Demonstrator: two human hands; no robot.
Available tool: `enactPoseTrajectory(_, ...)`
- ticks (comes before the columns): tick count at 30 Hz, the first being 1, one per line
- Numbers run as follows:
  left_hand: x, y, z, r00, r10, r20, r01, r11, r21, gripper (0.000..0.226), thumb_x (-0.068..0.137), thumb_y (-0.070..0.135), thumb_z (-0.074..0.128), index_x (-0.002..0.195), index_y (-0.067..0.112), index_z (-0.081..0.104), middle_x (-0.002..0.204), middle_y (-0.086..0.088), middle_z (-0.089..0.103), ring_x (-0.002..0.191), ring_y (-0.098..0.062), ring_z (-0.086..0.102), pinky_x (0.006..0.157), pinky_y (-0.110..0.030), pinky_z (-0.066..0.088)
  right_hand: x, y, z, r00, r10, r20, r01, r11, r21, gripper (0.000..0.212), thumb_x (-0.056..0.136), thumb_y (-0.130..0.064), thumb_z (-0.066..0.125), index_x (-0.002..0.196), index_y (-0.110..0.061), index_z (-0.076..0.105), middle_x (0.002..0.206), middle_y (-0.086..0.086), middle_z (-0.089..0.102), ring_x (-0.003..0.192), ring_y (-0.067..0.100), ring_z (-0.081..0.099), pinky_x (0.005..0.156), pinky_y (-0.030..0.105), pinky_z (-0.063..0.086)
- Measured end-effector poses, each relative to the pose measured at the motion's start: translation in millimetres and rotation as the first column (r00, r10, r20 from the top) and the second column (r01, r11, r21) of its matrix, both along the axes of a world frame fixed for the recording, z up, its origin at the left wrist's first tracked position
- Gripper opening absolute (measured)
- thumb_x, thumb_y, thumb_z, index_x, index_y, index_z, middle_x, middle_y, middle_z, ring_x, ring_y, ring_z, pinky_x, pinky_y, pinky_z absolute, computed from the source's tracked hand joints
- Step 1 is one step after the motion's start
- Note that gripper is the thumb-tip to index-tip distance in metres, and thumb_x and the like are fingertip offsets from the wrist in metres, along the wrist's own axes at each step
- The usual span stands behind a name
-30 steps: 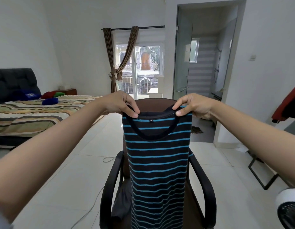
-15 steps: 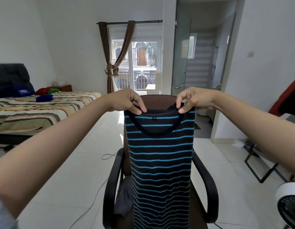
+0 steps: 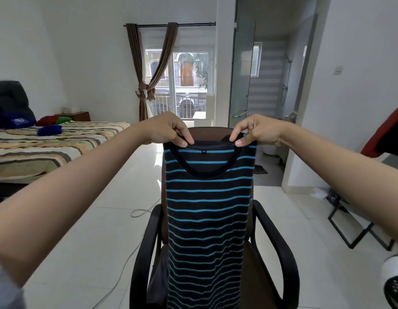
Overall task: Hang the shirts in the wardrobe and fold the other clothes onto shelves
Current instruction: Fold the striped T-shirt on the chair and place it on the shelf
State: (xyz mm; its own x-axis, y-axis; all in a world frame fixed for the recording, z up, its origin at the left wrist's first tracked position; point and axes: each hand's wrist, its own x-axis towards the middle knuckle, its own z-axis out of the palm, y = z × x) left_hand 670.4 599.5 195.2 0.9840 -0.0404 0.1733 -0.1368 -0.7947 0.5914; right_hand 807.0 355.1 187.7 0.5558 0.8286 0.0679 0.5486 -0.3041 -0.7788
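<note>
A brown office chair with black armrests stands on the white tiled floor, and a thin cable loops across the tiles to its left. Over by the left wall, a bed with a striped cover carries blue, red and green cushions, with a small wooden nightstand behind it. Brown curtains are tied back at the glass door, and a frosted bathroom door stands open beside it.

Two bare forearms, left hand and right hand, no rings, watch or bracelets visible. A pale grey-blue sleeve shows, blurred, at the left arm's upper end.
</note>
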Motion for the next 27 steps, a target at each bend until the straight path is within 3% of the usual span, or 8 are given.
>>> enactPoseTrajectory(6,50,12,2,0.996,0.081,0.028,-0.081,0.997,-0.013,0.021,0.077,-0.004,0.07,0.085,0.015,0.074,0.094,-0.006,0.072,0.092,-0.017,0.063,0.087,-0.022,0.05,58,21,-8,1.0,-0.01,-0.023,0.012,0.997,0.073,0.021,0.081,0.008,0.065,0.086,-0.012,0.07,0.094,0.014,0.071,0.089,0.023,0.067,0.085,0.031,0.057)
enactPoseTrajectory(11,88,16,2,0.983,0.169,0.071,-0.168,0.986,-0.017,0.02,0.077,-0.004,0.07,0.088,0.011,0.074,0.091,-0.006,0.072,0.087,-0.014,0.063,0.085,-0.021,0.051,108,38,-11,0.999,-0.021,-0.032,0.025,0.99,0.142,0.025,0.081,0.01,0.065,0.082,-0.014,0.071,0.087,0.006,0.071,0.088,0.021,0.066,0.078,0.023,0.057)
enactPoseTrajectory(18,127,14,-3,0.967,0.245,0.074,-0.246,0.969,0.001,0.021,0.078,-0.002,0.07,0.087,0.016,0.074,0.088,0.0,0.071,0.085,-0.011,0.063,0.082,-0.019,0.051,161,49,-18,1.0,-0.008,0.022,0.004,0.984,0.18,0.027,0.079,0.007,0.068,0.078,-0.02,0.073,0.076,-0.009,0.072,0.085,0.017,0.065,0.087,0.026,0.054)
enactPoseTrajectory(21,132,9,-13,0.968,0.237,0.08,-0.238,0.971,0.009,0.021,0.078,-0.002,0.07,0.088,0.017,0.074,0.089,-0.003,0.072,0.084,-0.012,0.064,0.078,-0.014,0.052,167,45,-24,1.0,0.022,0.002,-0.022,0.985,0.171,0.026,0.08,0.008,0.067,0.08,-0.018,0.072,0.076,-0.009,0.073,0.08,0.012,0.067,0.077,0.02,0.056)
enactPoseTrajectory(24,127,4,-29,0.972,0.229,0.057,-0.23,0.973,0.017,0.024,0.078,0.0,0.071,0.083,0.024,0.074,0.086,0.004,0.072,0.082,-0.008,0.064,0.075,-0.014,0.052,162,35,-39,0.998,0.049,-0.04,-0.043,0.988,0.148,0.023,0.082,0.007,0.066,0.084,-0.016,0.071,0.084,0.002,0.073,0.079,0.012,0.069,0.071,0.02,0.056)
enactPoseTrajectory(27,110,-6,-51,0.98,0.201,0.001,-0.201,0.979,0.021,0.022,0.078,0.0,0.07,0.087,0.02,0.075,0.091,0.006,0.07,0.082,0.008,0.052,0.073,0.001,0.04,145,22,-62,0.995,0.089,-0.04,-0.084,0.991,0.106,0.021,0.082,0.005,0.067,0.086,-0.015,0.072,0.088,0.005,0.073,0.082,0.014,0.07,0.074,0.021,0.056)
